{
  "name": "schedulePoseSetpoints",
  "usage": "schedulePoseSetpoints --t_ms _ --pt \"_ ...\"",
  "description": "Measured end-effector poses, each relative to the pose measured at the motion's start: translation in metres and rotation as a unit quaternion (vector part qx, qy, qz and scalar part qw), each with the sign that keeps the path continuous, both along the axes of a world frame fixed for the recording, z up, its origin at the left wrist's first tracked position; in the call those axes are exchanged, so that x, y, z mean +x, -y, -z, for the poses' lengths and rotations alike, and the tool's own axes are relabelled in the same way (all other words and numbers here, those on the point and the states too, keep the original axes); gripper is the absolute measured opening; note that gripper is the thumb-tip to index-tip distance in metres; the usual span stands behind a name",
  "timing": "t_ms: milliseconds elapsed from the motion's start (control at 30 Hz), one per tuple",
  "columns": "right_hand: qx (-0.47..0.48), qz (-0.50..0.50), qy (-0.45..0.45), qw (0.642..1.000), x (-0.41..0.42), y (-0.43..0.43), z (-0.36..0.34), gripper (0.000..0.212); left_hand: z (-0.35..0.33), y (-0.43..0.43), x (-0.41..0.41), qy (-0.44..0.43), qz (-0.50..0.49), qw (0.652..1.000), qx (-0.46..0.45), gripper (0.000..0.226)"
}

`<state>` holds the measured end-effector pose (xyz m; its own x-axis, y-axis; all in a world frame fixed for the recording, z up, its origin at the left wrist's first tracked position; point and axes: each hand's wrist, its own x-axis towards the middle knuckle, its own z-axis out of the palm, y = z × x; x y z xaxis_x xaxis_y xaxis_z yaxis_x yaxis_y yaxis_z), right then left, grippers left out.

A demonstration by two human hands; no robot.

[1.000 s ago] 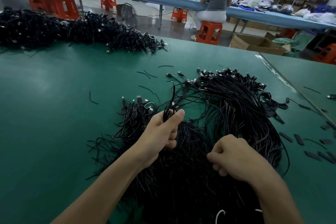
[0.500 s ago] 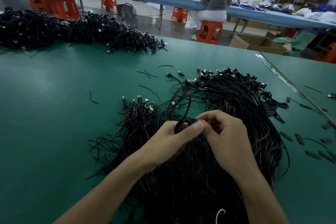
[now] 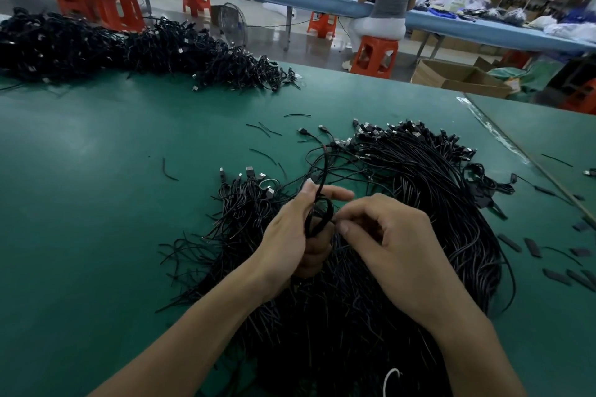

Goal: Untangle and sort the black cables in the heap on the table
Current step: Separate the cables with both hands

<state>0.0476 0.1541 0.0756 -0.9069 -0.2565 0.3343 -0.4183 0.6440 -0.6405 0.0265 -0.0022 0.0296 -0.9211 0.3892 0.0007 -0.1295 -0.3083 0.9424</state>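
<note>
Black cables lie in a long heap (image 3: 129, 48) along the far left edge of the green worktop (image 3: 96, 203), well apart from the person and untouched. Nearer the middle, a smaller bunch (image 3: 245, 203) lies with its plugs pointing away and its loose ends fanned toward the person. It looks like a lot already sorted, though that is only a judgement. Just right of it, the left hand (image 3: 290, 238) grips a looped cable (image 3: 319, 213), with the lower fingers curled round the loop and the thumb and forefinger stretched out. The right hand (image 3: 396, 245), fingers curled, pinches the same loop at its near side between thumb and forefinger, apparently picking at a twist. Under and to the right of both hands spreads the main heap (image 3: 445, 190), thick and largely tangled. Short dark offcuts (image 3: 532, 248) are scattered at the far right. One cable is in hand, and by the look of both heaps the bulk of the untangling and sorting remains.
</note>
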Motion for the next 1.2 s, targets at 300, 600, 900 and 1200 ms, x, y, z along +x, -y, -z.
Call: schedulePoseSetpoints --t_ms 300,600,900,1200 --pt "-0.021 0.042 -0.03 0.998 0.0 0.016 0.011 0.013 -0.007 -0.004 -0.001 -0.003 -0.089 0.996 0.026 0.049" --pt "0.222 -0.034 -0.184 0.957 0.007 0.017 0.015 0.004 -0.003 -0.009 -0.003 0.047 -0.15 0.985 -0.07 0.068" --pt "0.266 -0.12 -0.238 0.926 0.001 0.014 0.006 0.014 -0.004 0.004 -0.001 0.224 0.043 0.97 -0.087 0.047" --pt "0.219 -0.055 -0.169 0.959 0.001 0.007 0.013 0.015 -0.002 0.002 0.0 0.226 0.075 0.971 0.002 0.043"
